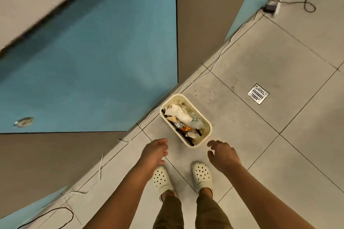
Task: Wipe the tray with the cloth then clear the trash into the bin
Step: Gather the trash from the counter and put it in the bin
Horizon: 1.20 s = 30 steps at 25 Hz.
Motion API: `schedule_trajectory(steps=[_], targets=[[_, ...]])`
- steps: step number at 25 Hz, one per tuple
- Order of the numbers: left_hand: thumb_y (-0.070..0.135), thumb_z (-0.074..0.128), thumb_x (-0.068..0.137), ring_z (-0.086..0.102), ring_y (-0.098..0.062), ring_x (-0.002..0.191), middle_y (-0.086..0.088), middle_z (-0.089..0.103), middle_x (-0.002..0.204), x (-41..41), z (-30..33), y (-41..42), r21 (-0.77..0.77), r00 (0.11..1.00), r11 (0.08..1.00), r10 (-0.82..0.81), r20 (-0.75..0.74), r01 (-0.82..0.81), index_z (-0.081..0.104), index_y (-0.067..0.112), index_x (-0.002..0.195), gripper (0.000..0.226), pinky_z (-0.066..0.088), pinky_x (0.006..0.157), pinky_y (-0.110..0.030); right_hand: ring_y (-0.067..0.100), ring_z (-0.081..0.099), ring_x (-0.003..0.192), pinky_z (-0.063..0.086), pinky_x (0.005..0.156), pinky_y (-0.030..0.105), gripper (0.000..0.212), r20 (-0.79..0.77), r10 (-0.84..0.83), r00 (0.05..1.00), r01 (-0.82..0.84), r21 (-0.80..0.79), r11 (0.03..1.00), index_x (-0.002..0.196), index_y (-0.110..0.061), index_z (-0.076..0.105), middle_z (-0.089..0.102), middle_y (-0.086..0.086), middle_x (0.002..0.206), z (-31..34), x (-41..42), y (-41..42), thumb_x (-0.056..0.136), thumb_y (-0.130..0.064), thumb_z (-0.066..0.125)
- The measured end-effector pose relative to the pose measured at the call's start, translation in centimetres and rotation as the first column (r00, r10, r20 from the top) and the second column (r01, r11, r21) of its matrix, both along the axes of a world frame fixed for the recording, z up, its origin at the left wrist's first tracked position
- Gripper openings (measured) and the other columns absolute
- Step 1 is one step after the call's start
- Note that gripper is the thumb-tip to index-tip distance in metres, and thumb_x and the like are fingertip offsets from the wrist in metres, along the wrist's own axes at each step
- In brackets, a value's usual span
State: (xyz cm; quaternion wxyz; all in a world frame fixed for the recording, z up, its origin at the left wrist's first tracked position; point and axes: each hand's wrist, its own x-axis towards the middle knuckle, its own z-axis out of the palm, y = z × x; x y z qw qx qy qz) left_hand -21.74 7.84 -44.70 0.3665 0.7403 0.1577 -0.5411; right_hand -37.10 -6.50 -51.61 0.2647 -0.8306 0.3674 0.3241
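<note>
Warm, dim, even indoor light is falling over the whole view, casting only faint, soft shadows and no glare. Motion blur is smearing the upper left, where the blue panel (pixel 89 57) and its dark edge are streaking. Wide-angle distortion is bending the floor tile (pixel 270 61) lines toward the edges.

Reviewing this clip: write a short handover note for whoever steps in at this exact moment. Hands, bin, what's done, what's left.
Left hand: empty, fingers relaxed, held above the floor beside the bin.
Right hand: empty, fingers loosely curled, on the bin's other side.
Bin: cream, standing on the tiled floor just ahead of the feet, already holding trash (crumpled paper, wrappers).
Tray and cloth: not in view, so wiping cannot be confirmed.
Left: check the tray for remaining trash; nothing is in hand now.
</note>
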Motion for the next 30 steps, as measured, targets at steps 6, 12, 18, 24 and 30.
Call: schedule_trajectory(steps=[6,12,18,24,30], targets=[[0.014,0.050,0.093,0.057,-0.013,0.084,0.005,0.059,0.092,0.9,15.5,-0.9,-0.172,0.964,0.971,0.198,0.178,-0.168,0.059,0.024,0.099,0.014,0.043,0.066,-0.026,0.026,0.058,0.108,0.047,0.092,0.031,0.034,0.246,-0.112,0.963,0.086,0.117,0.989,0.121,-0.026,0.055,0.061,0.003,0.119,16.7,4.8,0.1,0.088,-0.024,0.048],[0.012,0.049,0.094,0.056,-0.009,0.077,0.007,0.057,0.090,0.6,28.3,-2.6,-0.386,0.910,0.910,0.279,0.306,-0.149,0.057,0.020,0.108,0.018,0.043,0.062,-0.022,0.017,0.059,0.083,0.045,0.076,0.023,0.023,0.613,-0.207,0.762,0.080,0.228,0.970,0.108,-0.016,0.063,0.063,0.001,0.095,31.9,9.1,-1.6,0.088,-0.014,0.053],[0.016,0.049,0.094,0.056,-0.009,0.080,0.007,0.057,0.095,3.5,37.8,-2.5,-0.474,0.800,0.869,0.384,0.462,-0.144,0.056,0.021,0.113,0.021,0.044,0.063,-0.023,0.011,0.056,0.074,0.045,0.070,0.023,0.024,0.720,-0.035,0.693,-0.081,0.126,0.989,0.111,-0.017,0.061,0.059,-0.003,0.094,42.6,13.8,-3.9,0.088,-0.016,0.054],[0.015,0.049,0.092,0.059,-0.014,0.088,0.009,0.060,0.099,8.5,45.1,-0.1,-0.547,0.711,0.830,0.449,0.542,-0.108,0.058,0.027,0.101,0.018,0.046,0.068,-0.024,0.006,0.051,0.064,0.041,0.060,0.020,0.016,0.814,0.037,0.580,-0.216,0.110,0.970,0.100,-0.021,0.062,0.060,-0.004,0.091,49.4,20.4,-1.3,0.089,-0.016,0.051],[0.015,0.050,0.092,0.059,-0.012,0.083,0.003,0.059,0.096,16.6,46.4,7.1,-0.554,0.631,0.820,0.509,0.586,-0.147,0.059,0.021,0.105,0.018,0.047,0.063,-0.023,0.008,0.051,0.066,0.038,0.058,0.014,0.016,0.843,0.017,0.537,-0.261,0.147,0.954,0.099,-0.020,0.062,0.054,-0.011,0.076,51.3,29.2,4.1,0.088,-0.015,0.052]])
